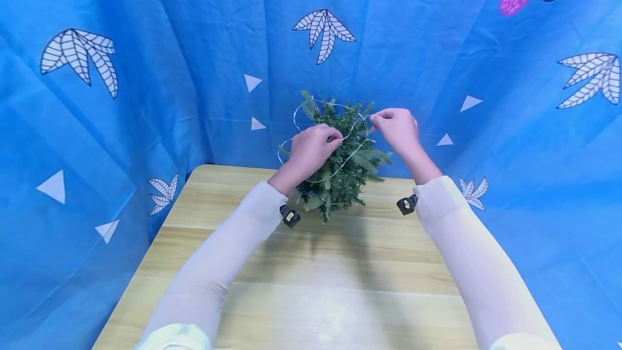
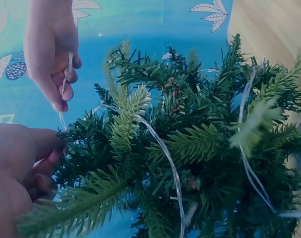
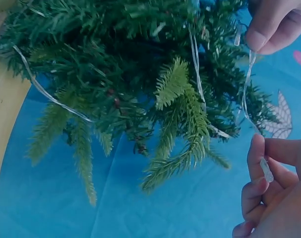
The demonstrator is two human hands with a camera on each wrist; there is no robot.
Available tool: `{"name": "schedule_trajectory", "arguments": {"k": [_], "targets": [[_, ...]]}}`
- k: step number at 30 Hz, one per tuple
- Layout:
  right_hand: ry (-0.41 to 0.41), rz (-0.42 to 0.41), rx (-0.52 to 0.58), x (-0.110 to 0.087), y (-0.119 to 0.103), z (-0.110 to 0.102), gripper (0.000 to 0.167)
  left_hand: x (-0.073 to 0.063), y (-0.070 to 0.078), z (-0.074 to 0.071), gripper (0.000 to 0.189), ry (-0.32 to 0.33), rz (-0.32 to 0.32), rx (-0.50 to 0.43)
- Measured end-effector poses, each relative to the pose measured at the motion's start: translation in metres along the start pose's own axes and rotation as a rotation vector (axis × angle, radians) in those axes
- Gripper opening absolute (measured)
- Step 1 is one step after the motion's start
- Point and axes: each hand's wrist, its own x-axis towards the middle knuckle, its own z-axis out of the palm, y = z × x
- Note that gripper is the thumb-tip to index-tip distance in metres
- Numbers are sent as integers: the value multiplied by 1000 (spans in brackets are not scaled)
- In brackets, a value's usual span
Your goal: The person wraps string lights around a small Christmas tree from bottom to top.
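A small artificial Christmas tree (image 1: 340,177) with green needled branches stands on the table, a clear-wired string of lights (image 1: 346,162) looped loosely around it. Over the tree's upper left, my left hand (image 1: 315,147) pinches the light string between thumb and fingers. At the upper right, my right hand (image 1: 396,128) pinches another stretch of the same string. In the right wrist view a short length of wire (image 3: 248,89) runs between both hands, and a small clear bulb (image 3: 267,170) lies against the right fingers. Branches partly hide the left fingertips in the left wrist view.
The light wood table (image 1: 311,274) reaches back to a blue patterned curtain (image 1: 223,58) that hangs behind and at both sides. Small black cameras sit at each wrist, by the white sleeves (image 1: 252,212). Several branches stick out around the tree.
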Motion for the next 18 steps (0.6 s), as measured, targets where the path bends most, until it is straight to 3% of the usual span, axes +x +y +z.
{"name": "schedule_trajectory", "arguments": {"k": [8, 18], "targets": [[6, 97, 32, 26, -16, 1, 31, 17, 0, 6, 17, 4, -97, -79], [-32, 84, 279, 35, -25, 8, 28, 27, 0, 7, 18, -21, -193, -220]]}}
